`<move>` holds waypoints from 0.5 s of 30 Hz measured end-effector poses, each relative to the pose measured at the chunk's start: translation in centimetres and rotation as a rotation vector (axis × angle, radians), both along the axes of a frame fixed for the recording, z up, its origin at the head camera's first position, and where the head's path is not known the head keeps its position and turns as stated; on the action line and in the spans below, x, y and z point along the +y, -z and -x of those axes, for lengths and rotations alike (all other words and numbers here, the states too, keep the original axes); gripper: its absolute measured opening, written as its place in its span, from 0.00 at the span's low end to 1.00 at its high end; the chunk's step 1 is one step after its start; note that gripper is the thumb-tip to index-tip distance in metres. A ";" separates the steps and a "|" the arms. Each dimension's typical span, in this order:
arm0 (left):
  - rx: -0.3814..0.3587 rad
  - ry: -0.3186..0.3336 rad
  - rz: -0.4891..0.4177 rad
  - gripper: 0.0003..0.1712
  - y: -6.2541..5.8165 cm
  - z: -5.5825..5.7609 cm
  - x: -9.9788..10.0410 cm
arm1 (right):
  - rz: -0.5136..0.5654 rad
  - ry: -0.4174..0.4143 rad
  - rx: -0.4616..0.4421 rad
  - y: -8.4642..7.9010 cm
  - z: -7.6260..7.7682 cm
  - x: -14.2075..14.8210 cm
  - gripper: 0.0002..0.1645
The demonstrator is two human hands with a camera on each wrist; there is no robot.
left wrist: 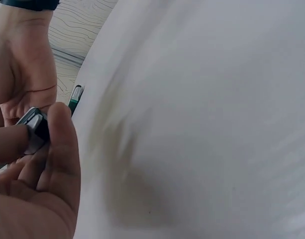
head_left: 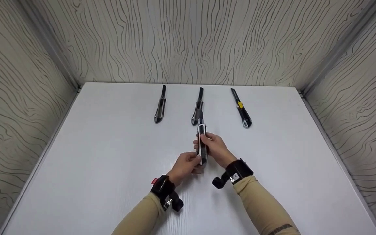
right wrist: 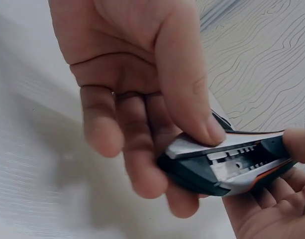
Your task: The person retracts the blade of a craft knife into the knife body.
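In the head view, both hands are on a silver-and-black utility knife (head_left: 202,130) over the white table, its grey blade pointing away. My right hand (head_left: 219,150) grips the middle of its handle, thumb on top. Lower down, my left hand (head_left: 183,167) pinches the butt end between thumb and fingers. The right wrist view brings the knife's handle (right wrist: 237,167) close, with orange edging and a slotted opening; the left thumb presses near its dark end. Only the butt of the knife (left wrist: 37,128) shows in the left wrist view, among the left fingers.
Three more utility knives lie along the table's far side: a grey-and-black one (head_left: 160,106) at left, a similar one (head_left: 198,106) in the middle, partly overlapped by the held knife, and a black one with a yellow slider (head_left: 242,111) at right. Wood-grain panels (head_left: 188,39) surround the white table (head_left: 109,153).
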State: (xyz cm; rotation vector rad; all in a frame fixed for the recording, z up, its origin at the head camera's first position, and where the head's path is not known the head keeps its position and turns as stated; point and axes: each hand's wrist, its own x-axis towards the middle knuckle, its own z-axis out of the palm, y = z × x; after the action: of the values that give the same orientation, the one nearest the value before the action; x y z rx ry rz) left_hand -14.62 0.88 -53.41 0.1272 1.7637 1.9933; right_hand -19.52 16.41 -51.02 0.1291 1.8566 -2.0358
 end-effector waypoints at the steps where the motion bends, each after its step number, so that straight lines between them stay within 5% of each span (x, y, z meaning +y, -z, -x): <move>1: 0.006 -0.007 0.004 0.13 0.0 0.0 0.0 | 0.008 -0.005 -0.001 0.0 0.0 0.0 0.27; 15: 0.039 -0.033 0.087 0.14 -0.1 -0.2 0.2 | -0.017 0.040 0.003 -0.1 -0.4 -0.1 0.23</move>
State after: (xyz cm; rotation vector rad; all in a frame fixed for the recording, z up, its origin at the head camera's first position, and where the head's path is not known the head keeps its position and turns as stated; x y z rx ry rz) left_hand -14.42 1.12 -53.36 0.1102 1.8856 1.9459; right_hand -19.16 16.26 -50.89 0.1686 1.8885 -2.0475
